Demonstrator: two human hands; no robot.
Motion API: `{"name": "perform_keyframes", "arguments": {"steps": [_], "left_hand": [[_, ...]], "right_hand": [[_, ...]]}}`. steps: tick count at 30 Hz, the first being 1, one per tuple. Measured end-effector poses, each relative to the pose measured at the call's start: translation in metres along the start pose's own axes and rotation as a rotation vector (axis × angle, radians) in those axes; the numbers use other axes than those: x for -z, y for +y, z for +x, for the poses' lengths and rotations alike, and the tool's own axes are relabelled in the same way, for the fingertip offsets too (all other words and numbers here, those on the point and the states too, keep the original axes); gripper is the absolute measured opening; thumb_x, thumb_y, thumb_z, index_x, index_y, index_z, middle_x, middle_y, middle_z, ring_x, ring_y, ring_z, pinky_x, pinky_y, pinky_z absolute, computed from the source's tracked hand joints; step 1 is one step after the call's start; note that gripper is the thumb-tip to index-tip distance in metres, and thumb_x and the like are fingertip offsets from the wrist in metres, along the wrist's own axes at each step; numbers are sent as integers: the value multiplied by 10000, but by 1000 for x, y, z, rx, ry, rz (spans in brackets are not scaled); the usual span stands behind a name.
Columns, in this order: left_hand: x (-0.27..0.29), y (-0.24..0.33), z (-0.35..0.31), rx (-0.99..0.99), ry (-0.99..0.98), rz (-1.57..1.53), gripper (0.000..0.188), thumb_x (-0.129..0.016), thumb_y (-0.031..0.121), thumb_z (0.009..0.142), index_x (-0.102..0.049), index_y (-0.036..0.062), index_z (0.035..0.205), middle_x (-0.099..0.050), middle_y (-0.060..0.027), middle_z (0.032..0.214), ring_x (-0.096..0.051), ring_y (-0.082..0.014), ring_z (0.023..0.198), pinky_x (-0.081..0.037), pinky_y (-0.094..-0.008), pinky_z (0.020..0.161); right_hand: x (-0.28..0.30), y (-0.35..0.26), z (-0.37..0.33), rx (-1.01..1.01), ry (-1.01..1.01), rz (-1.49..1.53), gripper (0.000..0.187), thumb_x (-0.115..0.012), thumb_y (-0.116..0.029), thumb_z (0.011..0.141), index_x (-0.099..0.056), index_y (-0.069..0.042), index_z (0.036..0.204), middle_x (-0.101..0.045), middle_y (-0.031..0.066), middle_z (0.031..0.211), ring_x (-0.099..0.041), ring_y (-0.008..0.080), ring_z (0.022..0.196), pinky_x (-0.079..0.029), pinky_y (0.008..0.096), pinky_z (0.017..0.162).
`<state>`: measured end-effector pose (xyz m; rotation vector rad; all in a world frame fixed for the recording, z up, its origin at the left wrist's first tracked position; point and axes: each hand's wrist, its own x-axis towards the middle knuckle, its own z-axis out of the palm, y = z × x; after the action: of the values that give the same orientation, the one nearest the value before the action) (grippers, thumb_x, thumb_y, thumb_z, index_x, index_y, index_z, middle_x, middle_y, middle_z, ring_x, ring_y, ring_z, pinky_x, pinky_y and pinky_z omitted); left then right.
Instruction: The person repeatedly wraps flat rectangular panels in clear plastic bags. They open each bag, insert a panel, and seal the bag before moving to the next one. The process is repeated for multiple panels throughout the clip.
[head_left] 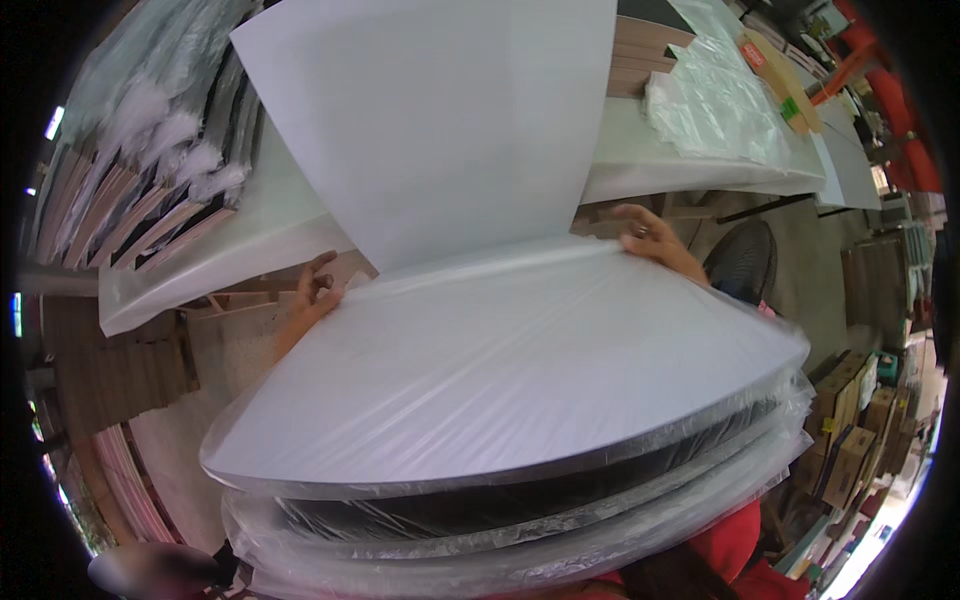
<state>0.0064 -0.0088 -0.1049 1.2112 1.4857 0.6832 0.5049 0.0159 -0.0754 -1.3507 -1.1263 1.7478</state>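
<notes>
A large white panel (430, 120) stretches away from me, its near part inside a clear plastic sleeve (520, 370). The sleeve's open edge runs across the panel's middle, and the far part lies bare. At the left end of that edge my left hand (314, 298) has its fingers curled, pinching the plastic. My right hand (660, 245) grips the right end of the same edge between thumb and fingers. Below the panel, close to my body, lie more plastic-wrapped panels (500, 525), some with dark faces.
A white-covered table (280, 190) stands ahead. On its left lie several bagged panels (160, 190); on its right, clear plastic bags (715, 115) and a cardboard box (780, 80). A black fan (742, 258) stands beyond my right hand. Cardboard boxes (845, 450) are piled at the right.
</notes>
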Motion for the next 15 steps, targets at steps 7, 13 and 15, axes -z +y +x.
{"name": "perform_keyframes", "arguments": {"steps": [7,13,15], "left_hand": [[-21,-140,88,-124,5,201,400,-571,148,845,-500,82,1233,-487,-47,981,-511,-137,873,-431,-247,753],[-5,-168,101,-207,89,89,343,-549,123,857,-531,65,1194,-507,-62,985,-517,-148,871,-431,-254,751],[6,-156,103,-194,137,70,325,-541,115,861,-541,59,1181,-514,-67,986,-520,-151,870,-431,-257,751]], "right_hand": [[28,136,102,84,389,-138,328,-683,-118,809,-602,-88,1126,-574,41,881,-538,111,814,-441,266,712],[98,31,137,796,1279,-771,165,-602,-147,845,-617,-88,998,-551,102,912,-505,280,876,-375,378,801],[131,0,149,683,1327,-852,204,-626,-224,838,-623,-121,1013,-558,103,978,-501,279,960,-332,441,858]]}}
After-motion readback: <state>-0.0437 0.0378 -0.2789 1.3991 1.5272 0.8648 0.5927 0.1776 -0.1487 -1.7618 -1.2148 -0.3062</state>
